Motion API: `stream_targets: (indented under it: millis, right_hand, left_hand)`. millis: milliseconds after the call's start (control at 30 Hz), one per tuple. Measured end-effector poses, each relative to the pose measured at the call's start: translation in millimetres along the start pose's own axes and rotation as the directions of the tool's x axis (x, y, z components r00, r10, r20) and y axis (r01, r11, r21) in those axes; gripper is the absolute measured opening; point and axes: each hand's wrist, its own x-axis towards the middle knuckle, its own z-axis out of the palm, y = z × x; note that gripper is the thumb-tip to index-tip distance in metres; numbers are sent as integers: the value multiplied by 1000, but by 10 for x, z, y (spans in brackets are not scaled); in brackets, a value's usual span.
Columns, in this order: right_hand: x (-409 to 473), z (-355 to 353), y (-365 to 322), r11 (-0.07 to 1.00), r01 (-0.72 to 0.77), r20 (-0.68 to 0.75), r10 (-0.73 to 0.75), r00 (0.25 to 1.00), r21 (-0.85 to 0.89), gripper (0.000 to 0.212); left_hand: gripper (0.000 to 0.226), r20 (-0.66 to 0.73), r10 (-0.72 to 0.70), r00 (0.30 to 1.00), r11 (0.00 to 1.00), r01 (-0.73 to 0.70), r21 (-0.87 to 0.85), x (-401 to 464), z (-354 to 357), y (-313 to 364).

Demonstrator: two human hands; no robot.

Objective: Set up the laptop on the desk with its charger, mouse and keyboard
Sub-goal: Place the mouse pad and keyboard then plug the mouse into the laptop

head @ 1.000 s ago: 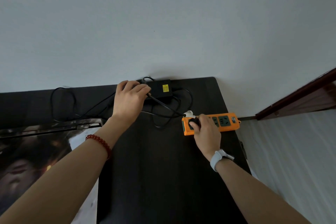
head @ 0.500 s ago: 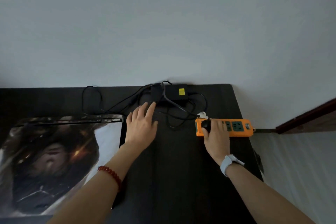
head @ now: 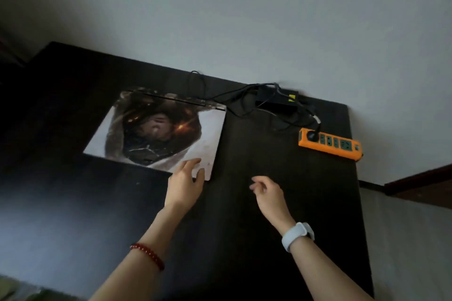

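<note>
The closed laptop [head: 159, 133], its lid covered by a printed picture skin, lies flat on the black desk [head: 244, 239] with its long axis running left to right and its hinge edge toward the wall. The left hand [head: 184, 184] is at the lid's near right corner, fingers spread and fairly straight, fingertips resting on or just over that corner; whether the thumb is under the front edge cannot be made out. The right hand [head: 269, 193] hovers over bare desk just to the right of the laptop, fingers loosely curled and holding nothing. So the laptop lies ahead and to the left of both hands, and the left hand is clearly the nearer one; judging from this, the next move is probably lifting the lid from its front edge, which runs leftward from the left hand. The charger brick [head: 276, 102] sits at the back of the desk near the wall, right of the laptop, amid loops of black cable [head: 241, 100], and a black plug [head: 311, 135] sits in the left end socket of the orange power strip [head: 330, 144] by the desk's right edge. Where the cable meets the laptop is too dark to tell. No mouse or keyboard is visible, and the desk's far left is lost in shadow.
</note>
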Motion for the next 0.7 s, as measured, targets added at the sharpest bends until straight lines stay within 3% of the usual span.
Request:
stream_targets:
  millis: [167,367,467,700]
  right_hand:
    - [-574,1079,-546,990,124,227,-106,968,-63,26]
    - [-1466,2738,-1205,952,291,477,-215,852,-90,25]
    - [-1973,3596,-1449,919,386,627,-253,737,-84,23]
    - [-2888,5149,-1980,780,613,877,-202,436,-125,21]
  left_hand:
    - [28,-255,-157,954,988,151,-43,-742,-980,-953]
    - [26,-446,-389,806,919,375,-123,-2111,-2163,-2325]
    - [27,-488,-518,703,845,510,-162,-2978,-2641,-3006]
    - [28,-508,-792,339,570,709,-416,-4430,-3289,-4053]
